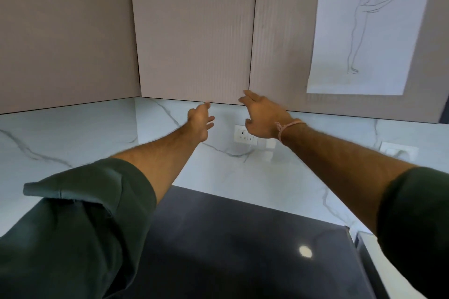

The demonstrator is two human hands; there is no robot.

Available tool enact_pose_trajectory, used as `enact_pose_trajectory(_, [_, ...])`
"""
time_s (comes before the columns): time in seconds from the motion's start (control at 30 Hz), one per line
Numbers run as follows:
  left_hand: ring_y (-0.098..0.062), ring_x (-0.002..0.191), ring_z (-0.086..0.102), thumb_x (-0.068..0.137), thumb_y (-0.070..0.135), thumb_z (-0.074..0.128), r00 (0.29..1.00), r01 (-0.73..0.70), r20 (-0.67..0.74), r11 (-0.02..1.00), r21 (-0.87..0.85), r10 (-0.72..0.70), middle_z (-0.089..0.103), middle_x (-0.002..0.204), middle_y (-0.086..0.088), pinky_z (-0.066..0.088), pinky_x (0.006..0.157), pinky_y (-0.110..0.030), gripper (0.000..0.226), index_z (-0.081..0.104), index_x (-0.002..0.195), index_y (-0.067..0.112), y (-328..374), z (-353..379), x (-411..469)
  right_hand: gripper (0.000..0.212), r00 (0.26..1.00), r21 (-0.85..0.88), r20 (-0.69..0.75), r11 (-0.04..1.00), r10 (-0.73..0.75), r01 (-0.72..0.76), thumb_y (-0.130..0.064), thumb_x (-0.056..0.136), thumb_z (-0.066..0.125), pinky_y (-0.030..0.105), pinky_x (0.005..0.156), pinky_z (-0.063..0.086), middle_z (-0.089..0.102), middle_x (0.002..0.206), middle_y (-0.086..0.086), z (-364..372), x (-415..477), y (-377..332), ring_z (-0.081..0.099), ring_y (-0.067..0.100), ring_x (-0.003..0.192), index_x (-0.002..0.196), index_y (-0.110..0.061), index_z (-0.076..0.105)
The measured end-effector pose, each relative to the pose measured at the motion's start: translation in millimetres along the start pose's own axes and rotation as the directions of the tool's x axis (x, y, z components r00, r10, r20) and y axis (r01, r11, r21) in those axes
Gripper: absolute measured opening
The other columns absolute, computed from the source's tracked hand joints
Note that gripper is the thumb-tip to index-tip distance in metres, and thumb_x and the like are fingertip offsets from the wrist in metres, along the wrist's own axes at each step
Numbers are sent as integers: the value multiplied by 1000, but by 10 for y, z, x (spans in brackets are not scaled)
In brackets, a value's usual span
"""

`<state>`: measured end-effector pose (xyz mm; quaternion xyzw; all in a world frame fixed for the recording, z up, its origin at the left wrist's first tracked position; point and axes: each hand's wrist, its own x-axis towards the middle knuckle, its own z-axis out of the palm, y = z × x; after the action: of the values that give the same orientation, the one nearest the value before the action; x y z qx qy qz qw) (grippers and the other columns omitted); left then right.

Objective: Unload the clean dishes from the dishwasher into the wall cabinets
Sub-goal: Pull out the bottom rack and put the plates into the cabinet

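Observation:
Pale mauve wall cabinet doors fill the top of the view, all closed. The middle door (194, 31) has its lower edge just above both hands. My left hand (201, 120) reaches up with loose fingers, its fingertip at that lower edge. My right hand (263, 115) reaches toward the bottom corner where the middle door meets the right door (279, 31), fingers spread and holding nothing. No dishes and no dishwasher are in view.
A white marble backsplash (73, 141) runs under the cabinets, with a wall socket (245, 135) behind my right hand and another socket (398, 152) at right. A dark countertop (243, 250) lies below. A pencil sketch on paper (364, 31) hangs on the right door.

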<state>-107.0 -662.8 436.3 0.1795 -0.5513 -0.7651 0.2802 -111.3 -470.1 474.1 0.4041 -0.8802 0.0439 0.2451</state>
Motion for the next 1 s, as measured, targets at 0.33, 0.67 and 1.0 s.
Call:
enact_pose_trajectory(0.33, [-31,114,59,102,12,46,995,70,90,932,-355,-40,60,123,-16,43,108,-47,15,59,101,6,175,-31,566,69,1000,-51,-8,999,-14,14,-18,87,59,40,107,38,15,162,10,213,471,-192,36,34,138,149,-11,30])
enact_pose_trajectory(0.67, [-28,108,63,99,13,58,995,66,93,897,-438,-28,63,122,-11,51,101,-45,23,59,118,2,155,-223,242,69,999,-6,-21,999,33,-33,-17,88,61,41,113,32,10,163,11,-27,296,-116,28,35,142,149,-9,29])
enact_pose_trajectory(1.0, [-27,110,64,99,11,56,975,-177,74,932,-315,210,66,122,-11,49,103,-43,28,58,127,10,27,-204,-829,71,989,234,-129,967,-70,99,-26,92,59,37,116,26,13,163,11,-553,3,-497,24,31,146,152,-11,26])
